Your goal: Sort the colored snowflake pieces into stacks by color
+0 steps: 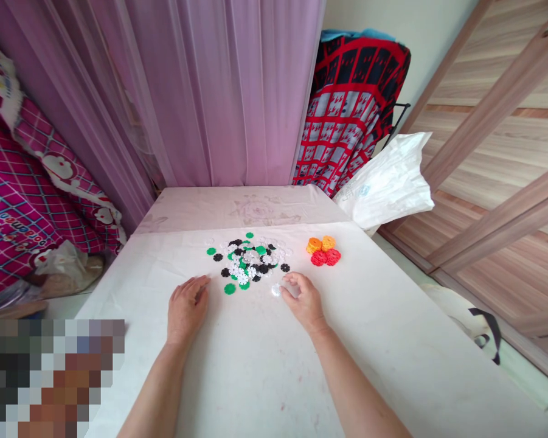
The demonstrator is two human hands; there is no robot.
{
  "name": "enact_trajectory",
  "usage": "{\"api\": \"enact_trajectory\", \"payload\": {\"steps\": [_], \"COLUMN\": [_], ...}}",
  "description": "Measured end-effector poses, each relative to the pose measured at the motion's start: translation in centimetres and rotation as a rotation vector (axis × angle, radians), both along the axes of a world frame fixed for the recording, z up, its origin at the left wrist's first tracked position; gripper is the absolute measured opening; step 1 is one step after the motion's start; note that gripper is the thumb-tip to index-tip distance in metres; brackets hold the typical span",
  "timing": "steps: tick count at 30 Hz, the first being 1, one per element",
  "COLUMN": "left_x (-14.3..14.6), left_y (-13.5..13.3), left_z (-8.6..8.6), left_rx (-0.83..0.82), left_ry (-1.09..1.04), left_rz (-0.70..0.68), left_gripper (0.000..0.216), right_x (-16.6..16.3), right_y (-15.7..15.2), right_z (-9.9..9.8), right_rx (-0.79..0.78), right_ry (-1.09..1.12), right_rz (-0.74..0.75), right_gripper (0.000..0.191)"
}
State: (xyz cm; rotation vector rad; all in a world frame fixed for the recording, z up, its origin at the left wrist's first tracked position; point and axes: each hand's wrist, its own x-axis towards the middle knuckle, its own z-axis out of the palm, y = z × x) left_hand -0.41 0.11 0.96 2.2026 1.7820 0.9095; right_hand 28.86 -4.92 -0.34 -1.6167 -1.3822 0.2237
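Observation:
A loose pile of small flower-shaped plastic discs [249, 258] in green, black and white lies in the middle of a white table [392, 340]. To its right sit short stacks of orange and red discs [323, 250]. My left hand [186, 307] rests palm down on the table just left of the pile, fingers curled loosely, holding nothing. My right hand [303, 298] is just right of the pile, its fingers pinched near a clear white disc [276, 290] lying at its fingertips.
A purple curtain [210, 91] hangs behind the table. A pink patterned quilt [22, 201] lies at the left, a red and black checked blanket [351, 103] and a white plastic bag [387, 182] at the back right. Wooden panelling [506, 152] runs along the right.

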Motion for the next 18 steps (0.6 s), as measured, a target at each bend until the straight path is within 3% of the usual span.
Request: {"api": "enact_trajectory", "payload": {"steps": [8,18], "left_x": [0.01,-0.06], "left_y": [-0.13,-0.06], "left_z": [0.03,-0.11], "left_rx": [-0.011,-0.011], "left_ry": [-0.019,-0.023], "left_rz": [-0.002,0.003], "left_gripper": [0.033,0.033], "right_x": [-0.77,-0.91], "right_y": [-0.74,-0.86], "right_z": [0.60,0.74], "right_rx": [0.032,0.007], "right_ry": [-0.252,-0.338], "right_rz": [0.066,0.082], "right_gripper": [0.020,0.020]}}
